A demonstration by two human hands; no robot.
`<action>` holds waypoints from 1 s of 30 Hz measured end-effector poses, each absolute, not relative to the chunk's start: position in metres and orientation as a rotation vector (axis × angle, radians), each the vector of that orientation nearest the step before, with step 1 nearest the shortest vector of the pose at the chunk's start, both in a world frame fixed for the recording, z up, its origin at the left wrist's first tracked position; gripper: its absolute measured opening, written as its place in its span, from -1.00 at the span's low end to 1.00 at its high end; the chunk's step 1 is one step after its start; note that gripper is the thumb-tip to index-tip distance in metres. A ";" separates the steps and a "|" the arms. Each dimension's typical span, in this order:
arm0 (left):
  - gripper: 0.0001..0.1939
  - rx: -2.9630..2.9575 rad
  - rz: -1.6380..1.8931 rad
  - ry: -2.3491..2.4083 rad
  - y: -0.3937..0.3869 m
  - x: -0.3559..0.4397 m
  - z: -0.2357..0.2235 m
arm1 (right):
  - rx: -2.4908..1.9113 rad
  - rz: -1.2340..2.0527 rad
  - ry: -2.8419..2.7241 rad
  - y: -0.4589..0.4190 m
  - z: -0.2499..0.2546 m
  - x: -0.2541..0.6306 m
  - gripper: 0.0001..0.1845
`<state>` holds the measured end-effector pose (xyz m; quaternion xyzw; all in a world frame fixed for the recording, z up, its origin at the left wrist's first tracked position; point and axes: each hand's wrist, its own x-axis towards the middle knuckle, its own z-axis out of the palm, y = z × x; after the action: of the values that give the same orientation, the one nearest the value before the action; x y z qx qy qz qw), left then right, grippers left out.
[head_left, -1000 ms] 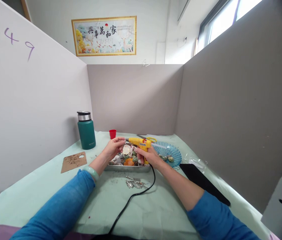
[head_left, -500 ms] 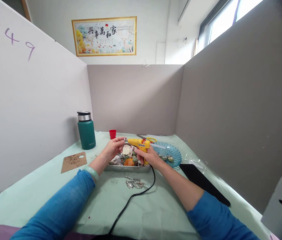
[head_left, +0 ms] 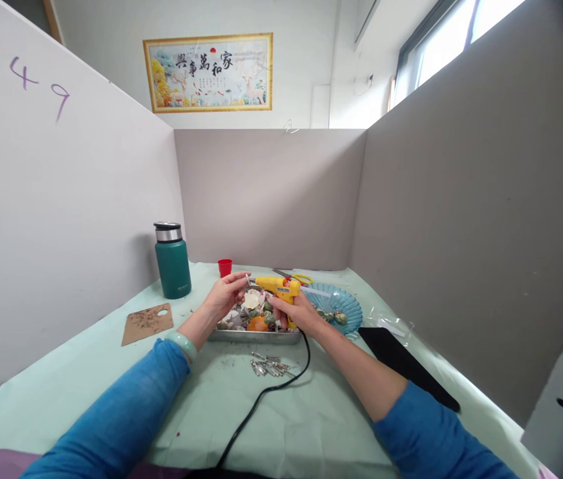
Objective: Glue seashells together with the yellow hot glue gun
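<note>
My right hand (head_left: pixel 297 313) is wrapped round the handle of a yellow hot glue gun (head_left: pixel 276 285), its nozzle facing left and a clear glue stick (head_left: pixel 317 291) poking out behind. Just off the nozzle, my left hand (head_left: pixel 228 294) pinches a small silvery clip (head_left: pixel 248 280) between thumb and fingertips; whether nozzle and clip touch is too small to tell. Below both hands lies a metal tray (head_left: pixel 256 337) heaped with shells and stones, among them an orange shell (head_left: pixel 257 324). Several metal clips (head_left: pixel 269 364) are piled on the table in front of the tray.
The gun's black cord (head_left: pixel 261 398) runs to the front edge. A blue glass plate (head_left: pixel 354 307), yellow-handled scissors (head_left: pixel 301 278), a red cup (head_left: pixel 225 267), a green flask (head_left: pixel 172 266), a brown board (head_left: pixel 148 323) and a black strip (head_left: pixel 406 366) stand or lie around. Grey partitions (head_left: pixel 271 199) enclose the table.
The clip in my left fingers has turned slightly by the nozzle, and the fingertips have shifted a little. My right hand and the glue gun have stayed in place.
</note>
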<state>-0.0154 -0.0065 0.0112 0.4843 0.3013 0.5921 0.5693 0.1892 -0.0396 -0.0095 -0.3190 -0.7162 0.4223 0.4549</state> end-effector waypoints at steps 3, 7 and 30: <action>-0.59 1.152 1.385 0.714 -0.005 -0.016 0.011 | -0.788 1.033 -1.773 -0.038 -0.011 0.190 -0.59; -0.60 1.185 1.403 0.724 -0.004 -0.016 0.009 | -0.790 1.053 -1.755 -0.039 -0.010 0.189 -0.60; -0.60 1.180 1.489 0.750 -0.001 -0.016 0.009 | -0.800 1.029 -1.778 -0.043 -0.007 0.189 -0.61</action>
<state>-0.0157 -0.0015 0.0086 0.4925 0.3132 0.6217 0.5223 0.1889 -0.0427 -0.0069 -0.3239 -0.7197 0.4163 0.4515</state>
